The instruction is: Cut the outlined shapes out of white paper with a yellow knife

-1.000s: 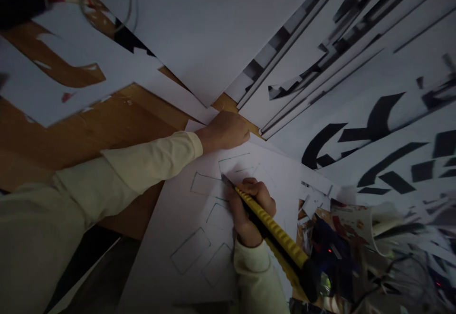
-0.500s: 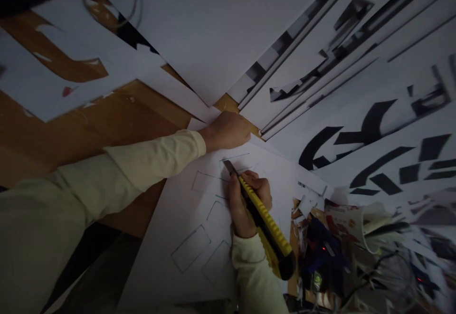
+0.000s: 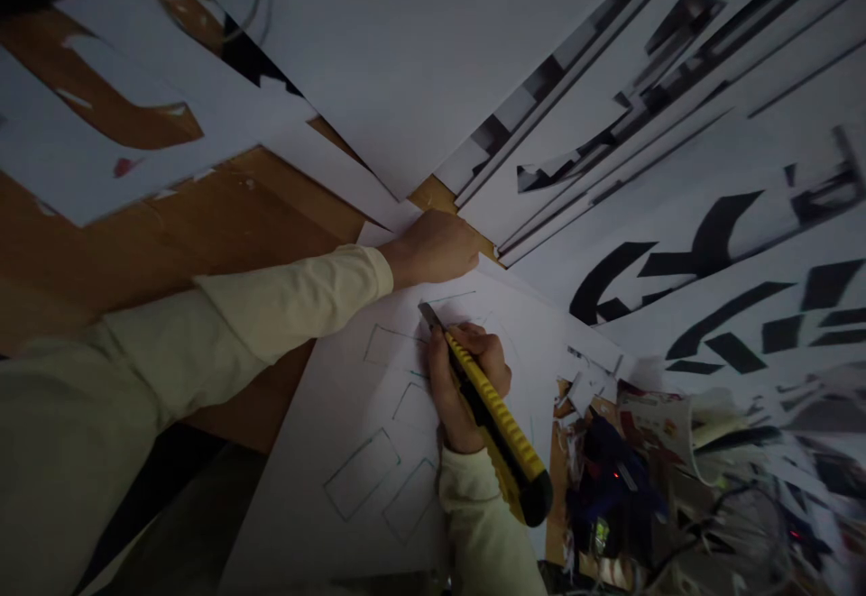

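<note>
A white sheet [image 3: 338, 416] with several outlined rectangles drawn on it lies on the wooden table [image 3: 223, 226]. My right hand [image 3: 464, 380] is closed around a yellow utility knife [image 3: 497, 416], whose blade tip rests on the sheet beside the upper outlines. My left hand [image 3: 433, 249] presses down on the sheet's far corner; its fingers are curled and mostly hidden behind the back of the hand. Both arms wear pale cream sleeves.
Large white sheets with black cut-out shapes [image 3: 677, 172] cover the table to the right and behind. A cut sheet [image 3: 135, 127] lies at the left. A heap of paper scraps, cables and a crumpled cup [image 3: 677, 434] sits at the lower right.
My right hand has pushed the knife up the sheet, so the blade tip now sits higher, by the top outline. The knife stands steeper. My left hand has stayed put.
</note>
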`<state>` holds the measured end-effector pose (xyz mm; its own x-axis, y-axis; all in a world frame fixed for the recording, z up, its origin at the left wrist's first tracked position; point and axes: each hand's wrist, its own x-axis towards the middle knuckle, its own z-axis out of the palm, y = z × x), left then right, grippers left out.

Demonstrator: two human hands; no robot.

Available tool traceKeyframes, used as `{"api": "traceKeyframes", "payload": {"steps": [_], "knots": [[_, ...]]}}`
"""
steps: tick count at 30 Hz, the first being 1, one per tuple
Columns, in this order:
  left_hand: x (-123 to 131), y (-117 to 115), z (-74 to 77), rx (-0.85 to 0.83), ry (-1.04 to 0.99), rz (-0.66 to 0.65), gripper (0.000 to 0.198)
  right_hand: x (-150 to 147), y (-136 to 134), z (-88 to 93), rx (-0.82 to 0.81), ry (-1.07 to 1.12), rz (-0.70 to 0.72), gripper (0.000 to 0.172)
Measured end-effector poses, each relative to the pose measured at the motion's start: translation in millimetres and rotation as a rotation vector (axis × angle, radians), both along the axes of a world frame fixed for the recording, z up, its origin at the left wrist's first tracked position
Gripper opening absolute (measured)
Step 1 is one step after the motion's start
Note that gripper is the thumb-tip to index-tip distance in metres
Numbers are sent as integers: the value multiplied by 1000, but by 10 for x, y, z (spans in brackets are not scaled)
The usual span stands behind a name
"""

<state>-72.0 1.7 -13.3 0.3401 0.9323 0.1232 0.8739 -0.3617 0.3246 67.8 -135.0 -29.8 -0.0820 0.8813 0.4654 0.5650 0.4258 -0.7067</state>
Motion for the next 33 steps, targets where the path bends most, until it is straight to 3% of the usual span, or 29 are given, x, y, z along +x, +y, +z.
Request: {"api": "traceKeyframes", "payload": {"steps": [6, 33], "knots": [[-3, -12, 21, -5, 19, -5, 42, -78, 29, 79, 123, -7, 12, 16], [-9, 2, -15, 29, -23, -19, 41, -95, 37, 96, 116, -5, 39, 17]]}}
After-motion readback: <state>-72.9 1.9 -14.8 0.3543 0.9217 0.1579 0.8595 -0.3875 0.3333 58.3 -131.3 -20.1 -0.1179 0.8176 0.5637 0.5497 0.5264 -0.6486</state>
